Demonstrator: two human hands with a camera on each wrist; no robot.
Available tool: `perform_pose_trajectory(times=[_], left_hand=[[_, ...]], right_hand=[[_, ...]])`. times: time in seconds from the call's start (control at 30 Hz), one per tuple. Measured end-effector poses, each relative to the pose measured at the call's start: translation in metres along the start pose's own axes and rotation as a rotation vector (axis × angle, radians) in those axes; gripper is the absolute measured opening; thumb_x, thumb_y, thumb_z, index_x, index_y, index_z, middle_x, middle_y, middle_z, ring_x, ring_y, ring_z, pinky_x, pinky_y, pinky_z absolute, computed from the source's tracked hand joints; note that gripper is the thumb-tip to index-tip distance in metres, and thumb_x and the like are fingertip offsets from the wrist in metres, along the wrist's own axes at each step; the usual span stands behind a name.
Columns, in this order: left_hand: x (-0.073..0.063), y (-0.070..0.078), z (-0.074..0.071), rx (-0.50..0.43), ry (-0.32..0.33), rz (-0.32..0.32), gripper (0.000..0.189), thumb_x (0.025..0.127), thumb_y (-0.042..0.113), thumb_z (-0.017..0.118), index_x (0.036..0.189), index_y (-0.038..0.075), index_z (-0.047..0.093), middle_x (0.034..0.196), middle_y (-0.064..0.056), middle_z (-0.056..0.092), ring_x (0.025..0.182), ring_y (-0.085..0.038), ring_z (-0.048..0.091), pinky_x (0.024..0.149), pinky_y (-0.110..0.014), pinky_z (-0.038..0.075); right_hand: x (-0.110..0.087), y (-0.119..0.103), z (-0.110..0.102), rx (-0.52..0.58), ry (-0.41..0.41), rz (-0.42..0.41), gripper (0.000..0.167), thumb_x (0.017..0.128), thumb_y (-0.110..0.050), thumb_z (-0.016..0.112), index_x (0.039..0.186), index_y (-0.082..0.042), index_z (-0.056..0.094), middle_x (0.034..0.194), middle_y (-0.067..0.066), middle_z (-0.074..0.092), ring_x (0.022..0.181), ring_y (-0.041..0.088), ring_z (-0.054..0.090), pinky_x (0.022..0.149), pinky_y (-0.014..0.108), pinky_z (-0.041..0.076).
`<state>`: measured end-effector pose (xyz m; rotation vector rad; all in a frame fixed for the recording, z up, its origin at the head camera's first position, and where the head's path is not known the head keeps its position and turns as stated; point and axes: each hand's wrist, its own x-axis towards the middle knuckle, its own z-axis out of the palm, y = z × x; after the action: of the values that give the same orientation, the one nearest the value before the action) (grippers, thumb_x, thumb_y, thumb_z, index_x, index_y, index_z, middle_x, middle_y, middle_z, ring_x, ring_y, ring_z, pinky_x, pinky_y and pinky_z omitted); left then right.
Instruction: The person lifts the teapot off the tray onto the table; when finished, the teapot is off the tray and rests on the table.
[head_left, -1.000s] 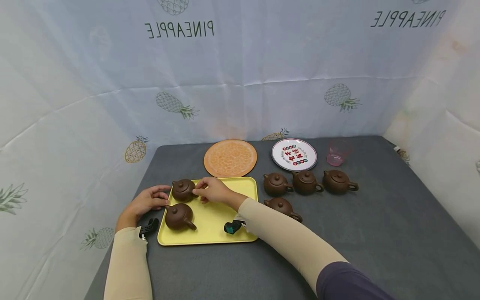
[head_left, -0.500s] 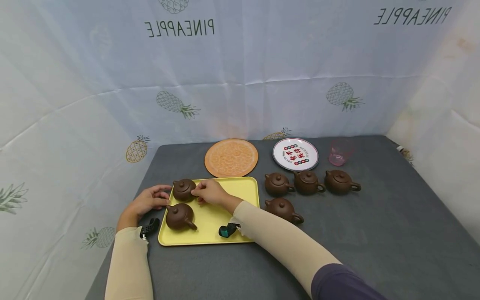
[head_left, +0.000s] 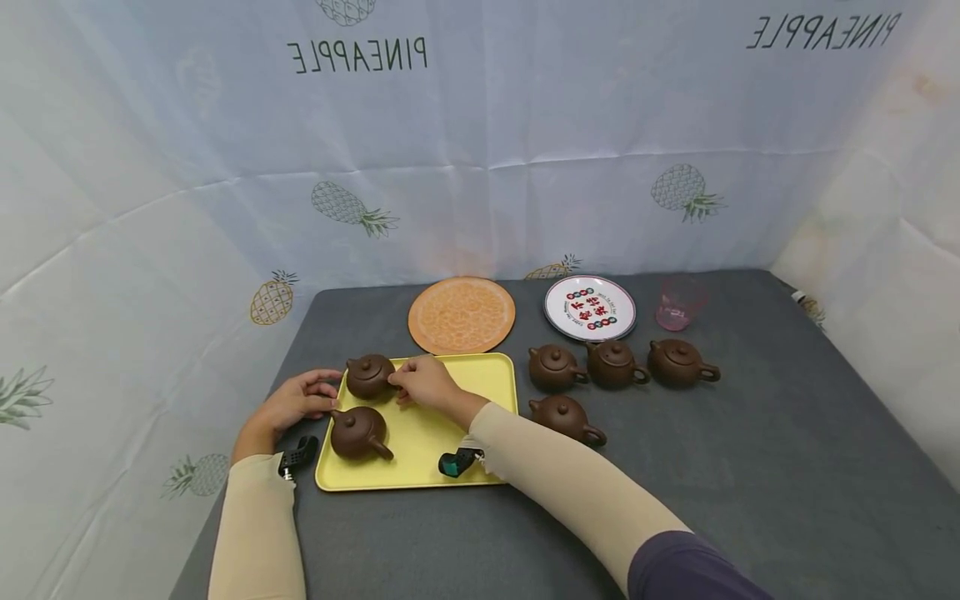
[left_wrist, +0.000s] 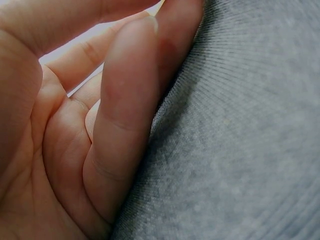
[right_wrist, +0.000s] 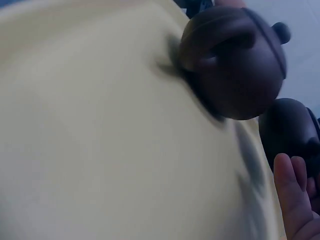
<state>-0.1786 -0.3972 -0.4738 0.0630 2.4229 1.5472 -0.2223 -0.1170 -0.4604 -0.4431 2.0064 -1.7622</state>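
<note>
On the yellow tray (head_left: 450,433) stand two brown teapots. My right hand (head_left: 431,385) pinches the handle side of the back teapot (head_left: 369,377); its fingertips hide the handle in the head view. In the right wrist view the fingers (right_wrist: 295,200) lie against that teapot (right_wrist: 290,132). The front teapot (head_left: 358,433) has its spout toward the left and its handle toward the front right. My left hand (head_left: 300,400) rests at the tray's left rim, its fingers loosely bent. In the left wrist view the left hand (left_wrist: 120,100) lies along the grey cloth (left_wrist: 250,125).
Right of the tray are several more brown teapots, one (head_left: 562,417) partly beside the right sleeve (head_left: 562,483). Behind them are a printed white plate (head_left: 589,308) and a pink glass (head_left: 675,307). An orange round mat (head_left: 461,317) lies behind the tray.
The back teapot has shifted very slightly to the right with my right hand at its handle. The right forearm has moved a little left since the first frame. My left hand stays put.
</note>
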Motion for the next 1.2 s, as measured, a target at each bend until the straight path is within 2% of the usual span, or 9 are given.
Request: perform_pose_trajectory(times=[0.2,0.47,0.7,0.87,1.07,1.2], left_hand=[[0.000,-0.002,-0.001,0.000,-0.011,0.012,0.061,0.088,0.008,0.072,0.139,-0.005,0.042,0.098,-0.006,0.065,0.079,-0.012,0.063,0.067,-0.029,0.051],[-0.001,0.001,-0.002,0.010,-0.001,-0.010,0.060,0.088,0.010,0.072,0.139,-0.003,0.043,0.100,-0.008,0.064,0.080,-0.013,0.062,0.068,-0.029,0.051],[0.001,0.000,-0.001,0.020,-0.014,-0.001,0.060,0.088,0.009,0.072,0.139,-0.004,0.043,0.099,-0.010,0.065,0.079,-0.014,0.063,0.067,-0.030,0.051],[0.002,-0.002,-0.002,0.019,-0.009,-0.001,0.061,0.088,0.010,0.073,0.139,-0.004,0.043,0.100,-0.010,0.065,0.079,-0.013,0.063,0.067,-0.029,0.051],[0.001,0.001,-0.001,0.026,-0.020,-0.009,0.063,0.088,0.014,0.074,0.140,-0.003,0.042,0.103,-0.013,0.064,0.082,-0.014,0.063,0.069,-0.030,0.051],[-0.001,0.002,0.000,0.021,-0.012,-0.018,0.064,0.087,0.013,0.074,0.141,-0.003,0.042,0.102,-0.013,0.064,0.081,-0.014,0.062,0.069,-0.030,0.051]], right_hand=[[-0.014,-0.017,-0.014,0.045,-0.022,-0.045,0.017,0.095,-0.010,0.064,0.083,0.001,0.060,0.086,0.011,0.060,0.069,0.023,0.066,0.072,0.038,0.056],[-0.038,-0.042,-0.037,-0.012,-0.039,-0.073,0.015,0.096,-0.013,0.062,0.087,-0.001,0.064,0.093,0.009,0.061,0.073,0.022,0.064,0.075,0.041,0.055],[-0.066,-0.051,-0.065,-0.065,-0.061,-0.094,0.017,0.096,-0.013,0.062,0.084,0.000,0.061,0.094,0.012,0.059,0.075,0.024,0.065,0.075,0.039,0.056],[-0.089,-0.051,-0.093,-0.101,-0.066,-0.133,0.016,0.097,-0.011,0.060,0.087,0.001,0.063,0.093,0.015,0.059,0.076,0.026,0.066,0.073,0.036,0.056],[-0.117,-0.042,-0.133,-0.070,-0.023,-0.126,0.016,0.097,-0.010,0.057,0.094,0.002,0.065,0.087,0.019,0.063,0.075,0.028,0.067,0.073,0.039,0.056],[-0.136,-0.036,-0.159,-0.119,0.016,-0.137,0.017,0.097,-0.013,0.057,0.095,0.003,0.065,0.081,0.016,0.063,0.075,0.028,0.067,0.073,0.039,0.055]])
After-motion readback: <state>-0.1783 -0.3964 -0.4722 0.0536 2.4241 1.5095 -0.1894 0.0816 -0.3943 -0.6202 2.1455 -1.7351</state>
